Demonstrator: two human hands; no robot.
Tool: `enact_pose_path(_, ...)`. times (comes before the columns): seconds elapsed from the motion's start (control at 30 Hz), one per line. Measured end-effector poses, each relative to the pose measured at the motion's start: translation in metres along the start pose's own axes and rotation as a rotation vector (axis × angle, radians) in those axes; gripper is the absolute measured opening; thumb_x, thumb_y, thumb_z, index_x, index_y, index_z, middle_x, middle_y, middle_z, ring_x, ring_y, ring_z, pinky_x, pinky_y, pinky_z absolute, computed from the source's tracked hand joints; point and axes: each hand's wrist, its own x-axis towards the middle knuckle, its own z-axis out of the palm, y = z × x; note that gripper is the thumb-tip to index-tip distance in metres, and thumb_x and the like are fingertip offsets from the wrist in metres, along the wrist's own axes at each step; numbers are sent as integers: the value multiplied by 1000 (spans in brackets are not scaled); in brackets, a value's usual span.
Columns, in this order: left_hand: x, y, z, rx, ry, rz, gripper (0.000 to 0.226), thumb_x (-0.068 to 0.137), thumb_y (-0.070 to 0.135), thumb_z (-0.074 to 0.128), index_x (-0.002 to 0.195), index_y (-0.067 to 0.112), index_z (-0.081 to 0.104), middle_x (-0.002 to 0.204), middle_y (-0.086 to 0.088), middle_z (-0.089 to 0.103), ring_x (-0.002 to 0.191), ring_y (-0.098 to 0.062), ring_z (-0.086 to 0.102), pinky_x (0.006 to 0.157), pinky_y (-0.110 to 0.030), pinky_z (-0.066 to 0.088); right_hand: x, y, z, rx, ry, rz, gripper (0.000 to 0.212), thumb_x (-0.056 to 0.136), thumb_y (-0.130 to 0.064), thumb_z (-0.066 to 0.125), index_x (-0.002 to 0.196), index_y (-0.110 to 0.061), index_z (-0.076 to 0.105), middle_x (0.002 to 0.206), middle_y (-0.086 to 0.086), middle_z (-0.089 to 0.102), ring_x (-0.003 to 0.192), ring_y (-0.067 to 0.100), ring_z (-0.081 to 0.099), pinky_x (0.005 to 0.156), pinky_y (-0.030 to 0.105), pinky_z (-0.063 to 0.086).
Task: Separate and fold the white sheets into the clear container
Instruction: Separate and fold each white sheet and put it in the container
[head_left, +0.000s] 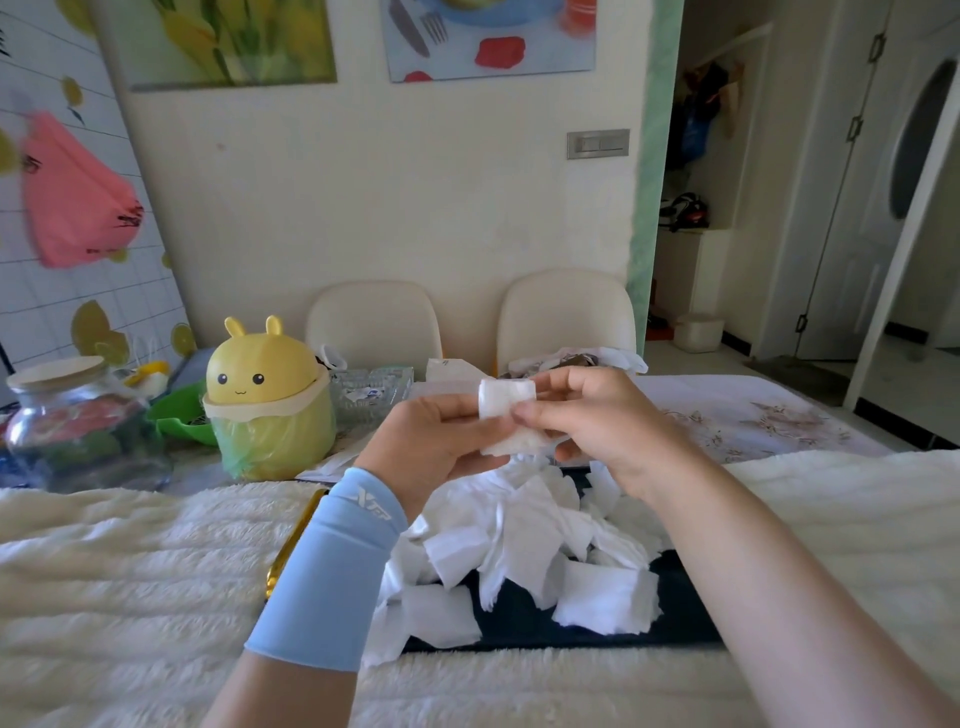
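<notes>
The partly folded white sheet (506, 410) is hanging above the pile of loose sheets (524, 540), with the left hand (439, 441) and right hand (610, 428) both pinching its edges. It is looking feather-light, limp and easily torn, so gentle edge pinches are seeming wisest.

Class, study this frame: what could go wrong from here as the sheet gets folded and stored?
The white sheet, pinched between left hand and right hand, looks thin and could tear. The clear container sits far back beside the yellow bunny bin, so the fold may spring open on the way.
</notes>
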Motion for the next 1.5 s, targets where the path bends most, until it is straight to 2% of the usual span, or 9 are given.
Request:
enact_pose_path(0.1,2,-4,-7,49,67,4,27,84,-7,69,109,2,72,103,-15,75,96,-27,73,79,-28,61,0,0,-8,-12,-53,-18,21,88,-19,77,107,-20,70,86,2,74,63,11,67,59,27,49)
enact_pose_path(0.3,6,-6,-19,54,241,-2,20,85,-4,70,104,3,72,92,-11,76,80,-21,75,70,-25,61,1,14,-14,-700,-290,48,21,74,-42,86,91,-31,80,91,-15,75,88,6,69,85,33,58)
enact_pose_path(0.43,7,-4,-18,33,301,-27,6,90,9,68,94,7,72,100,-16,74,89,-27,74,80,-36,61,3,13,-16,-603,-309,8,15,77,-35,86,88,-28,81,86,-11,76,85,7,68,78,25,52)
enact_pose_path(0.57,9,-3,-18,81,379,-8,8,92,15,67,93,8,73,104,-18,72,93,-31,72,71,-33,62,3,6,-29,-313,-218,-26,10,85,-25,80,91,-18,79,91,0,78,84,11,72,85,27,55)
enact_pose_path(0.73,7,-4,-12,102,423,21,5,90,13,70,89,12,74,93,-15,73,81,-26,74,61,-25,61,0,3,-18,-66,-163,-98,9,93,-18,72,92,-9,73,72,1,70,59,11,61,61,29,56)
enact_pose_path(0.87,7,-5,-6,3,324,-29,13,89,12,71,97,4,76,93,-18,76,84,-28,75,74,-33,62,-3,-4,-6,106,-96,-136,5,91,-10,72,94,-7,74,62,0,66,49,12,57,47,24,52)
enact_pose_path(1.3,4,-2,2,-168,68,-83,30,96,25,61,110,0,70,103,-20,74,92,-28,73,74,-33,62,0,0,3,-45,119,-172,5,88,-14,72,86,-17,75,75,5,75,58,17,66,44,25,41)
enact_pose_path(1.4,4,-4,2,-117,62,-62,25,92,15,66,107,-3,71,104,-21,74,87,-23,72,73,-27,61,1,3,5,-135,203,-218,10,82,-22,78,90,-26,73,82,-7,73,62,7,63,54,20,47)
enact_pose_path(1.5,5,-6,0,-106,100,-63,15,91,6,66,100,-4,72,99,-22,74,81,-21,72,68,-25,61,1,3,2,-306,262,-358,20,81,-11,72,84,-31,73,79,-14,67,57,2,52,57,16,41)
